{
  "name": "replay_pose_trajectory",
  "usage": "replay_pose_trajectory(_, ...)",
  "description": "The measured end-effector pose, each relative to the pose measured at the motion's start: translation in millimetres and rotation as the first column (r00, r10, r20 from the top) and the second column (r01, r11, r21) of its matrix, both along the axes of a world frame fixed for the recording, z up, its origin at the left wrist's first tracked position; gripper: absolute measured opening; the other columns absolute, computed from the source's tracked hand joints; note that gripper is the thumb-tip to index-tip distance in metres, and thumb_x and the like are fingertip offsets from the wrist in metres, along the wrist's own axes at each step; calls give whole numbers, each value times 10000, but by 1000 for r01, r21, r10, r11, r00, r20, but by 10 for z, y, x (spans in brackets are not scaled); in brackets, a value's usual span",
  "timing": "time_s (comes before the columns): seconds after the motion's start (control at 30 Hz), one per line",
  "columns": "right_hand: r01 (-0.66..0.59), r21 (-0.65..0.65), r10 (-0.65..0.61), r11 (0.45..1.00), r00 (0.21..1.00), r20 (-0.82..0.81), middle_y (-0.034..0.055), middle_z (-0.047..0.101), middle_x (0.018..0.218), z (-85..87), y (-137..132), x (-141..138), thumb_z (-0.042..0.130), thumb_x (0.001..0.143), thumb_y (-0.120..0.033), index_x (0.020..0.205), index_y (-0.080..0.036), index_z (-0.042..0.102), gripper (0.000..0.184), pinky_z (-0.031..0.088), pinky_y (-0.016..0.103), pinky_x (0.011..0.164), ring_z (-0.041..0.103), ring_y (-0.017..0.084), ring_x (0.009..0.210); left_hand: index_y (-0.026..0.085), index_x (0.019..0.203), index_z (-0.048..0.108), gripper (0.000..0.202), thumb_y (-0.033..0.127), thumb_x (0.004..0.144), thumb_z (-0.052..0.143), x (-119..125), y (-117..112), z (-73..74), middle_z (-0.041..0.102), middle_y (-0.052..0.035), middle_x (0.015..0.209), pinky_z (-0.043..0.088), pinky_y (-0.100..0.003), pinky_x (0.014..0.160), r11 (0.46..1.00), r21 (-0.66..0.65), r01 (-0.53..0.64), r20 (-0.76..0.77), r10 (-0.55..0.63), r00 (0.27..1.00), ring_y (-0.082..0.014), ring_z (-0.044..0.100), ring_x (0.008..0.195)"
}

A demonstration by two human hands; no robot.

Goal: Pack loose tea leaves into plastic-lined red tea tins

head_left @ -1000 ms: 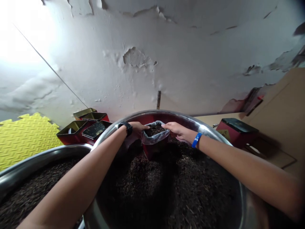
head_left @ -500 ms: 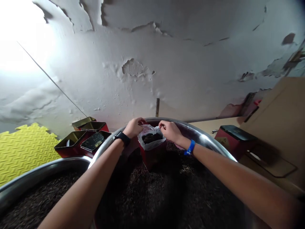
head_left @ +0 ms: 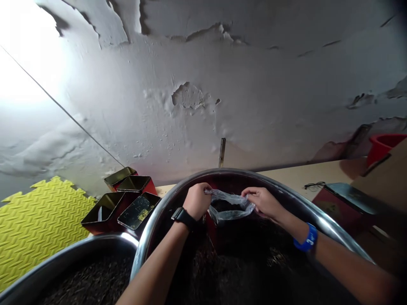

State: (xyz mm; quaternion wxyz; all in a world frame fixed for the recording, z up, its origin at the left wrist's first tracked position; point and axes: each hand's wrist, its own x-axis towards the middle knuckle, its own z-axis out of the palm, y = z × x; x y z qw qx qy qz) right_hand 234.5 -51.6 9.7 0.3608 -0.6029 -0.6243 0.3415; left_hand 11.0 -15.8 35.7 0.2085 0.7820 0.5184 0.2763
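Note:
A clear plastic bag (head_left: 233, 214) lines a dark red tin (head_left: 219, 237), its mouth held wide above the tin's rim. My left hand (head_left: 196, 201) pinches the bag's left edge, a black watch on its wrist. At the opposite edge my right hand (head_left: 263, 202) grips the plastic between thumb and fingers; a blue band circles that wrist. Dark contents show faintly inside the bag. The tin stands in a large metal basin (head_left: 149, 226) on loose, dark, dried leaf-like material (head_left: 232, 279). Shadow hides most of the tin's lower part.
Several open red tins (head_left: 104, 212) and a tin with a dark top (head_left: 140, 212) stand left. A second metal basin (head_left: 104, 239) holds similar dark material. A yellow foam mat (head_left: 47, 220) lies far left. Right are a red tin (head_left: 340, 207), a red bucket (head_left: 381, 146) and cardboard (head_left: 388, 178).
The bag's mouth is pulled higher and wider, and my hands are farther apart. The view has shifted, so the basin and hands appear lower and more to the right.

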Motion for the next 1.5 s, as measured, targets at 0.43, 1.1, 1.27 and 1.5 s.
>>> replay_pose_trajectory(0.43,-423,102,260,900,710,654,48,610,893,163,-23,131,527,754,-341,970,-245,636,260,374,282,700,544,179,792,184,970,632,310,200,664,582,44,-82,-72,617,-49,956,415,-267,785,863,-57,502,-228,-501,835,-191,559,862)
replay_pose_trajectory(1.1,-152,268,102,951,977,189,44,668,793,53,-179,-181,512,694,-148,824,-140,650,190,448,213,629,608,138,727,134,921,608,251,186,720,469,457,-314,-232,636,-29,803,409,-213,606,905,4,424,59,-424,904,-149,559,705)
replay_pose_trajectory(1.27,-315,185,253,931,921,298,24,661,881,96,-27,67,502,773,-252,975,-184,601,234,464,178,627,608,98,743,136,808,638,213,192,709,458,433,-253,-297,634,-21,700,369,-211,547,921,79,382,-76,-376,923,-145,544,631)
replay_pose_trajectory(1.5,-128,21,90,992,798,596,68,639,787,-322,239,533,511,796,-239,859,-136,614,158,463,221,624,591,125,683,168,750,685,263,150,629,452,223,-100,-205,643,-5,658,367,-202,528,914,131,384,-171,-360,917,-130,538,582)
